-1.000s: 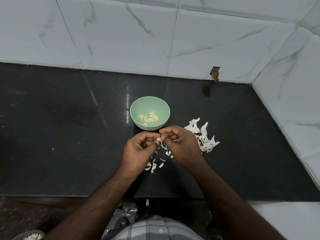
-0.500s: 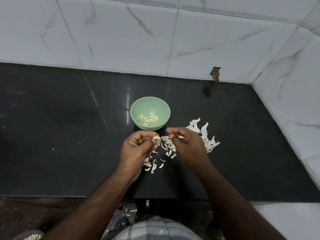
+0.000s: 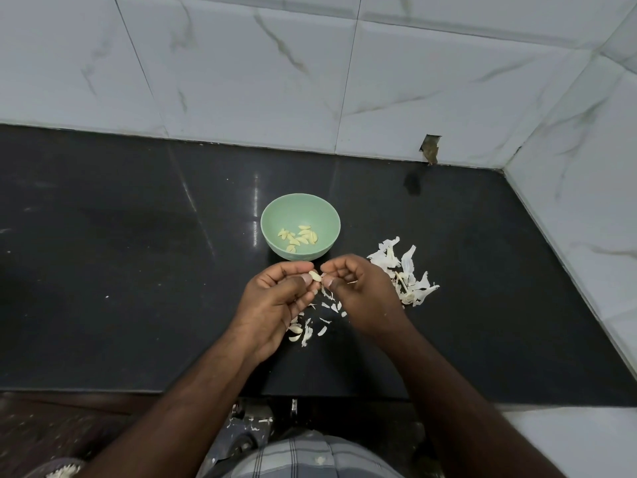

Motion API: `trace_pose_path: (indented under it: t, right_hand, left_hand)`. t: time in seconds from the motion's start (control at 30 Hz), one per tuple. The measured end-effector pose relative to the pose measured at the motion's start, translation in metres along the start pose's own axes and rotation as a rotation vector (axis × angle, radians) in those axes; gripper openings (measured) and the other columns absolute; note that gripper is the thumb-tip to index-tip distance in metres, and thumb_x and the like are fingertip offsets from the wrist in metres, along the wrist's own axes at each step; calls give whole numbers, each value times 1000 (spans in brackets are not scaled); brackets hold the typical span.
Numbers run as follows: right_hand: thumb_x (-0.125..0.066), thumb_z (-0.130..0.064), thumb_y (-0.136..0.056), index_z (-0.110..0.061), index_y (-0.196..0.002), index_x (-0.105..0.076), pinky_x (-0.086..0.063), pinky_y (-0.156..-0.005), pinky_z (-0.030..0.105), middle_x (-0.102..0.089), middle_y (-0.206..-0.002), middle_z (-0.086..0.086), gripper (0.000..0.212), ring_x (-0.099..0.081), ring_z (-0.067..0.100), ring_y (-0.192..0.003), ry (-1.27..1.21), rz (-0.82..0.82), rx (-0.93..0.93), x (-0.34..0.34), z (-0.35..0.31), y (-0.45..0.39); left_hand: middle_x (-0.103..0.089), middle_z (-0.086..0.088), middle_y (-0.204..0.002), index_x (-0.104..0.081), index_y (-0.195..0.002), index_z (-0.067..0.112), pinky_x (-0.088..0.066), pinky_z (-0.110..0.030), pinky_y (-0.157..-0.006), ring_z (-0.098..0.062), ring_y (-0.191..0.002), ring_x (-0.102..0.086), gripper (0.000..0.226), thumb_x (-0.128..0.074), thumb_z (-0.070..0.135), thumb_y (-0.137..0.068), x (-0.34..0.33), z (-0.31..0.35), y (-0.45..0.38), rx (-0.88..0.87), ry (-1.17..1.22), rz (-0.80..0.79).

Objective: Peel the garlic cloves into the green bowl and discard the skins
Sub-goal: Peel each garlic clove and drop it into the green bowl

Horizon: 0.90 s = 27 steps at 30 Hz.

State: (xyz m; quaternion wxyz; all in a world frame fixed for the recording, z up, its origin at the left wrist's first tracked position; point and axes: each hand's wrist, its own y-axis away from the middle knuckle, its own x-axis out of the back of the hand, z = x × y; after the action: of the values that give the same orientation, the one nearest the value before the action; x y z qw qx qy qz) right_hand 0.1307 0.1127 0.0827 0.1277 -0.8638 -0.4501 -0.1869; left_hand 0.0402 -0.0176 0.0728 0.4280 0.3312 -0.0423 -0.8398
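A green bowl [image 3: 272, 215] stands on the black counter and holds several peeled cloves [image 3: 299, 235]. Just in front of it, my left hand [image 3: 274, 305] pinches a pale garlic clove [image 3: 314, 276] between thumb and fingers. My right hand [image 3: 362, 291] is against it from the right, its thumb and forefinger at the clove's end. White skins [image 3: 406, 270] lie piled to the right of my right hand. Smaller skin bits and a few cloves [image 3: 303, 331] lie on the counter under my hands.
The black counter [image 3: 138, 270] runs to white tiled walls at the back and right [image 3: 568, 236]. Its front edge is near my body. A small hole [image 3: 430, 151] shows in the back wall tile.
My hands had drawn apart, the left one keeping the clove; now the right hand has come back against the clove.
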Motion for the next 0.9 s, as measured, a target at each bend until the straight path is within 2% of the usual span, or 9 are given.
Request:
trace_pose_path:
  t: [0.1, 0.17, 0.23, 0.3, 0.4, 0.47, 0.57, 0.77, 0.9]
  right_hand:
    - [-71, -8, -88, -30, -94, -70, -53, -76, 20, -72, -83, -10, 23, -66, 1, -79, -95, -5, -18, 2, -4, 0]
    - [-76, -8, -84, -31, -91, -71, -55, -77, 22, -73, -83, -12, 25, -67, 3, -79, -122, -14, -17, 2, -5, 0]
    - [-78, -5, -81, -33, -86, -71, -53, -75, 18, -73, -81, -16, 29, -67, 1, -77, -144, -3, -3, 3, -7, 2]
    - [-78, 0, -80, -31, -85, -70, -51, -72, 14, -73, -78, -16, 31, -67, 0, -76, -163, 7, 7, 2, -9, 4]
    - [-78, 4, -78, -26, -82, -72, -51, -71, 15, -73, -77, -14, 31, -68, 2, -74, -180, 8, 32, 3, -10, 4]
    - [-78, 6, -76, -22, -79, -72, -52, -69, 17, -74, -74, -10, 29, -68, 5, -72, -218, 6, 16, 4, -10, 4]
    - [-77, 8, -77, -16, -79, -71, -54, -67, 21, -72, -70, -3, 24, -66, 10, -68, -313, -8, -68, 4, -10, 3]
    - [-70, 13, -80, -3, -85, -70, -51, -60, 19, -67, -70, 8, 17, -62, 11, -60, -537, -44, -306, 7, -8, 2]
    - [-66, 12, -84, -1, -87, -67, -46, -58, 25, -65, -65, 7, 13, -54, 14, -57, -663, -48, -453, 7, -6, 0]
  left_hand:
    - [-71, -15, -90, -71, -100, 2, -59, -23, -70, -17, -78, -70, 18, -62, -8, -89, 1, 1, 0, 8, 4, 0]
    - [-71, -15, -91, -71, -99, 3, -59, -22, -70, -16, -76, -69, 18, -63, -9, -88, 1, 1, 1, 13, -4, -14]
    - [-72, -15, -92, -71, -99, 3, -59, -22, -70, -16, -76, -69, 18, -63, -9, -87, 0, 2, 2, 15, -12, -27]
    - [-73, -13, -90, -70, -101, 2, -59, -22, -70, -15, -76, -69, 19, -67, -6, -85, 0, 1, 2, 9, -15, -34]
    - [-74, -9, -82, -70, -97, 4, -58, -20, -67, -14, -71, -68, 22, -74, 1, -76, -1, 1, 1, -30, -48, -32]
    - [-74, -9, -80, -71, -95, 4, -56, -20, -63, -13, -66, -66, 18, -73, -3, -78, -2, 0, 1, -73, -103, -16]
    - [-75, -13, -84, -71, -94, 3, -55, -19, -61, -13, -67, -69, 17, -70, -9, -82, -3, -1, 1, -138, -170, -6]
    - [-76, -16, -93, -72, -94, 3, -58, -24, -75, -18, -84, -72, 18, -72, -9, -80, 0, -3, 3, -223, -250, -49]
    - [-77, -14, -95, -73, -94, 4, -57, -25, -78, -17, -89, -72, 20, -72, -11, -81, 0, -5, 2, -259, -306, -61]
